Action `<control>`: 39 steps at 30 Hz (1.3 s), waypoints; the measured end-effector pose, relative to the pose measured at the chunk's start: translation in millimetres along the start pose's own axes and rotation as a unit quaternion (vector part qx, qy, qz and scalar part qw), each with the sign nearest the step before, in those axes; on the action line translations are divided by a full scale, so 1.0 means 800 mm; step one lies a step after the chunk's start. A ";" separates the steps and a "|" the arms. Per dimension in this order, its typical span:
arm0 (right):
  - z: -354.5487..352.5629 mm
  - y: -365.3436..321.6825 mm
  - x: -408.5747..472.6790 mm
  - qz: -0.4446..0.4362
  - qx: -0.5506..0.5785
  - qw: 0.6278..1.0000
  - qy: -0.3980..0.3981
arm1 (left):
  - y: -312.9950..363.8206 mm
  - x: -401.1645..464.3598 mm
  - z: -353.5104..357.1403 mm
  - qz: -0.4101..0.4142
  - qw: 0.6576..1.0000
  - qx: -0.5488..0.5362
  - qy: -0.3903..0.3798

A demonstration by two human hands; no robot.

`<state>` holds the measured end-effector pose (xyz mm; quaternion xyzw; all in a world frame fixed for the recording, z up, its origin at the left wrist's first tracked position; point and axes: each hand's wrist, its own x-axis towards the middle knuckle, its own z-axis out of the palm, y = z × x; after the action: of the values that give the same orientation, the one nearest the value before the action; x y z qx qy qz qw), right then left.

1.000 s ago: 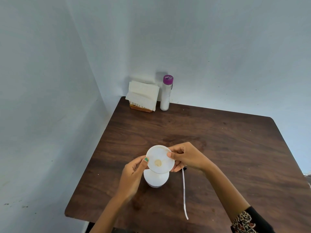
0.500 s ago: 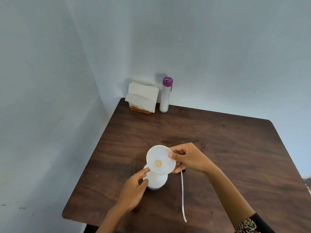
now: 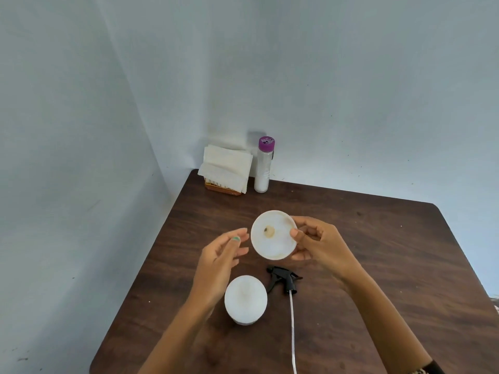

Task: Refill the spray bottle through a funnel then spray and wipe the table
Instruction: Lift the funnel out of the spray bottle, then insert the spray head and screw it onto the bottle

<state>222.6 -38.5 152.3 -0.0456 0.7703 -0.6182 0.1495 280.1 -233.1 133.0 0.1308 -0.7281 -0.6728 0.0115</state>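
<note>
Dark wooden table [image 3: 364, 238] fills a blue corner. My right hand [image 3: 318, 244] pinches the white funnel [image 3: 273, 234] above the spray bottle [image 3: 245, 299]. My left hand [image 3: 221, 255], beside the funnel, is released, fingers spread.

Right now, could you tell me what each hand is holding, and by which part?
The right hand holds the white funnel by its rim, thumb on the inner face. The left hand is open beside it, holding nothing.

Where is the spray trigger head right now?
The spray trigger head lies on the table, just right of the white bottle and below the funnel.
</note>
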 end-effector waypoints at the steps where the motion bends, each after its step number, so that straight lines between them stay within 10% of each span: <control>1: -0.002 0.004 0.006 -0.006 -0.007 1.000 0.014 | 0.009 0.007 0.007 -0.003 1.000 -0.002 -0.019; 11: -0.032 0.071 0.101 0.018 -0.093 0.993 0.070 | 0.006 0.128 0.086 -0.079 0.982 0.070 -0.155; 32: -0.067 0.156 0.307 0.112 -0.213 0.970 0.029 | -0.087 0.344 0.197 -0.240 0.960 0.007 -0.144; 39: -0.074 0.159 0.219 0.125 -0.210 0.965 0.092 | -0.041 0.280 0.128 -0.082 0.991 0.003 -0.102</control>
<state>53.4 1.9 9.9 0.0779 0.8930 -0.4202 0.1414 49.5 -181.2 55.1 0.1212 -0.7140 -0.6794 -0.1185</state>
